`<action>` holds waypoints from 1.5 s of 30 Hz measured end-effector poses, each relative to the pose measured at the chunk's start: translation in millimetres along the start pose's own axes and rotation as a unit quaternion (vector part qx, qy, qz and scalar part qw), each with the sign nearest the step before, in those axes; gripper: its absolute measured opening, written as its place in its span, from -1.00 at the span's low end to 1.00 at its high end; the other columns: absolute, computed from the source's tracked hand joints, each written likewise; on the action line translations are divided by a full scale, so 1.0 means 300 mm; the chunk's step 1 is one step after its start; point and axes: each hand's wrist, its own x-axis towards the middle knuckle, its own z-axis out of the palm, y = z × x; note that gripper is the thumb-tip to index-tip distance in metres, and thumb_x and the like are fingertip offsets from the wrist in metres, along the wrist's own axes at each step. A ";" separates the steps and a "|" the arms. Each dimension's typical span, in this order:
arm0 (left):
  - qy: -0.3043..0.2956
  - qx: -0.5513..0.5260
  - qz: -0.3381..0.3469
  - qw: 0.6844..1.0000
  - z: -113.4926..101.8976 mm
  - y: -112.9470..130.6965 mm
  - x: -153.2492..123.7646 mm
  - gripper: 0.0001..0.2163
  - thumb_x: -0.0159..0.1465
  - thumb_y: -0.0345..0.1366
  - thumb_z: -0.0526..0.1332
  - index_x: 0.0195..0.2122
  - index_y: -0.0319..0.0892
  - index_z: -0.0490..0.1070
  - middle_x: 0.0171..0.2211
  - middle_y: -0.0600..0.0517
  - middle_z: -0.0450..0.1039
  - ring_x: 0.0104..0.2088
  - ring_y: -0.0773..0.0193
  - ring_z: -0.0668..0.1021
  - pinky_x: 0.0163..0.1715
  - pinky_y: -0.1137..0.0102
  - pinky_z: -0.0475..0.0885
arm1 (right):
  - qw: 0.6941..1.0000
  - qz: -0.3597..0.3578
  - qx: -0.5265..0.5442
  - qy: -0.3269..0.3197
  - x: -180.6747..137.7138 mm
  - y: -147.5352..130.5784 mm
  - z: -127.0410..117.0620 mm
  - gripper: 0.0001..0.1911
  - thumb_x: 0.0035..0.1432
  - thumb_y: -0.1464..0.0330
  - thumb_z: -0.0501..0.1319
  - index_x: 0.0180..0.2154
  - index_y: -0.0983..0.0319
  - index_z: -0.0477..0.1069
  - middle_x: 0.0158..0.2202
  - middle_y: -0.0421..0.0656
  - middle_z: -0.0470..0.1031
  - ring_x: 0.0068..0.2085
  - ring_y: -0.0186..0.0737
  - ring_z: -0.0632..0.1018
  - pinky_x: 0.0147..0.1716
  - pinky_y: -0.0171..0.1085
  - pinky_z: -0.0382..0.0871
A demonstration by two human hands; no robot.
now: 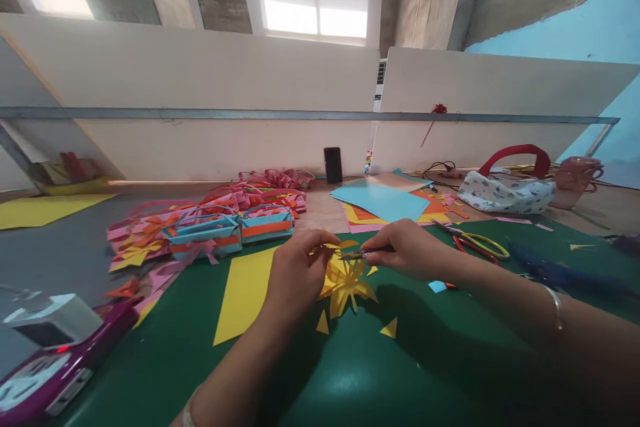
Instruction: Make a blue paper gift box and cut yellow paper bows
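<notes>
Near the middle of the green mat, my left hand [303, 263] is closed, thumb and fingers pinching the edge of a yellow paper flower [349, 290]. The flower has several pointed, cut petals spread toward me. My right hand [403, 250] grips a slim metal tool [353, 255], whose tip points left at the upper part of the flower; its exact kind is hidden by my fingers. Small yellow paper triangles, such as one paper scrap [390, 329], lie around the flower. A yellow paper sheet [245, 293] rests left of my left hand.
Blue paper baskets [205, 233] stand before a pile of pink and orange paper pieces [265, 187]. Light blue sheets [383, 200], a pair of pliers [475, 247], scissors [487, 245] and a pouch [505, 191] lie right. A purple power strip [70, 367] is near left.
</notes>
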 end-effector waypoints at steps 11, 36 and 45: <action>-0.007 -0.006 -0.016 1.000 -0.001 0.003 0.001 -0.85 0.11 -0.45 0.12 -0.37 -0.15 0.47 -0.35 0.01 0.51 -0.30 0.22 0.54 -0.28 0.34 0.43 | 1.000 -0.013 0.001 -0.007 0.014 0.010 0.014 -0.72 0.09 0.28 0.20 -0.17 0.23 0.55 -0.57 -0.23 0.46 -0.56 -0.39 0.25 -0.59 -0.37 -0.02; -0.020 -0.097 -0.063 0.993 -0.006 -0.005 0.030 -0.88 0.11 -0.29 0.19 -0.39 -0.18 0.47 -0.42 0.06 0.49 -0.38 0.31 0.52 -0.35 0.45 0.40 | 0.997 -0.044 -0.055 -0.002 0.126 0.008 0.043 -0.79 0.03 0.31 0.27 -0.25 0.20 0.58 -0.47 -0.20 0.55 -0.47 -0.36 0.38 -0.54 -0.39 0.05; -0.017 -0.112 -0.075 0.991 -0.007 -0.004 0.028 -0.88 0.09 -0.27 0.20 -0.40 -0.17 0.48 -0.43 0.08 0.49 -0.38 0.31 0.52 -0.36 0.45 0.40 | 0.997 -0.051 -0.066 0.001 0.137 0.012 0.055 -0.78 0.05 0.32 0.25 -0.24 0.19 0.58 -0.38 -0.16 0.60 -0.44 -0.33 0.43 -0.54 -0.38 0.06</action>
